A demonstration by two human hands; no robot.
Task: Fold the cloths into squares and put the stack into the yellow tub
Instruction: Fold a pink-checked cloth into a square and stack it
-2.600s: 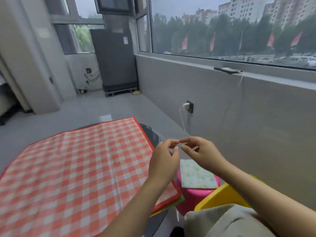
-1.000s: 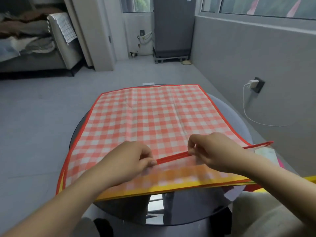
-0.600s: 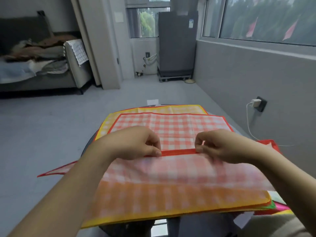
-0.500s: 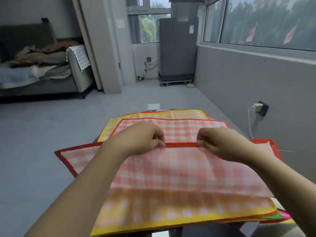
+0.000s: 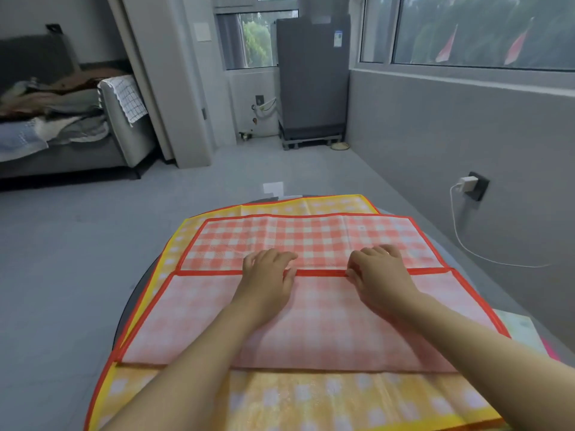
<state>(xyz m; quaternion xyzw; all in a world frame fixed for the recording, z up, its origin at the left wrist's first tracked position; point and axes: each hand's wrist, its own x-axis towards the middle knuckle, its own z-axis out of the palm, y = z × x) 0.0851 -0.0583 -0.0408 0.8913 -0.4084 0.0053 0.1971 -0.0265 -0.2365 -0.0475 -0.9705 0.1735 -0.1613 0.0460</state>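
A red checked cloth (image 5: 311, 241) lies on top of a yellow checked cloth (image 5: 311, 396) on the round dark table (image 5: 124, 315). Its near half is folded forward, pale underside up, and the red hem runs across the middle. My left hand (image 5: 267, 275) and my right hand (image 5: 376, 272) sit side by side on that hem, each pinching it with thumb and curled fingers, low against the cloth beneath. The folded edge stops short of the far hem. The yellow tub is out of sight.
A pale patterned cloth (image 5: 513, 328) on something pink (image 5: 550, 351) shows past the table's right edge. A grey wall with a plugged-in charger (image 5: 466, 183) runs along the right. A sofa (image 5: 77, 132) stands far left and a grey fridge (image 5: 311, 79) at the back.
Both hands have carried the red cloth's near hem up and forward, then down onto its far half. The raised fold now lies flat on the table.
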